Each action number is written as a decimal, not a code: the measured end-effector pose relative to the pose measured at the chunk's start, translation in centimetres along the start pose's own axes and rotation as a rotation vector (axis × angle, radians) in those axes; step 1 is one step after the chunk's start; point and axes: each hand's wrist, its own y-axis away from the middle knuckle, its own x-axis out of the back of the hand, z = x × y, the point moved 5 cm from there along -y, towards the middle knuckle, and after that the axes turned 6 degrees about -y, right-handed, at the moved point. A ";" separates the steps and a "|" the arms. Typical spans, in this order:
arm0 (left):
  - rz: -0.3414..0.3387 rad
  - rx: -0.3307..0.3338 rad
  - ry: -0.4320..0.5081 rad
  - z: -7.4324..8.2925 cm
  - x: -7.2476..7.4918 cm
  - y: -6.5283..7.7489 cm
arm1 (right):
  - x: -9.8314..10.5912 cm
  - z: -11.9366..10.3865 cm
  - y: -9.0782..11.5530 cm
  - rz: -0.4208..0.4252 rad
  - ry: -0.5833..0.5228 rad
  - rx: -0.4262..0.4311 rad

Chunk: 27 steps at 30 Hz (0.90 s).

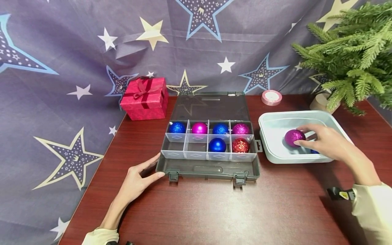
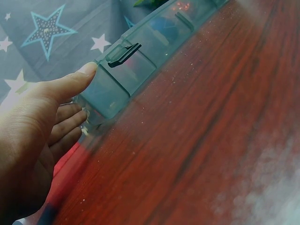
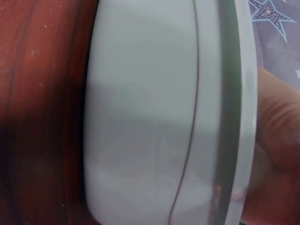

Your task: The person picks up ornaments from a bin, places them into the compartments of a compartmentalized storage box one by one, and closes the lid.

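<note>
My right hand (image 1: 329, 141) pinches a purple glitter Christmas ball (image 1: 295, 137) between thumb and fingers, inside the white tub (image 1: 266, 149). Part of a blue ball (image 1: 314, 151) shows beneath that hand. In the right wrist view the tub's wall hides most of the hand (image 3: 279, 140) and the ball. At the front left corner of the open divided plastic box (image 1: 183, 166), my left hand (image 1: 136, 182) rests with thumb on the front and fairly straight fingers along the side. The back row has blue glitter, shiny pink and magenta glitter balls; a smooth blue ball (image 1: 217, 145) and a red ball (image 1: 240, 145) sit in front.
A red gift box (image 1: 145, 98) stands behind and left of the divided box, whose lid (image 1: 211, 107) lies back. A pink ribbon roll (image 1: 271, 97) is behind the tub. Green fir branches (image 1: 352, 61) overhang the back right. A starry cloth hangs behind the table (image 1: 211, 214).
</note>
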 end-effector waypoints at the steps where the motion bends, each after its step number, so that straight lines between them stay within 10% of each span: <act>1: 0.000 -0.001 -0.001 0.0 0.0 0.0 | -0.1 -0.1 -0.1 -0.006 0.006 0.001; 16: 0.004 -0.005 -0.017 0.1 0.0 0.0 | -0.9 -0.5 -1.4 -0.033 -0.009 -0.015; 27: 0.011 0.000 -0.022 0.0 0.0 0.0 | -0.2 -2.3 -0.3 0.111 -0.094 0.119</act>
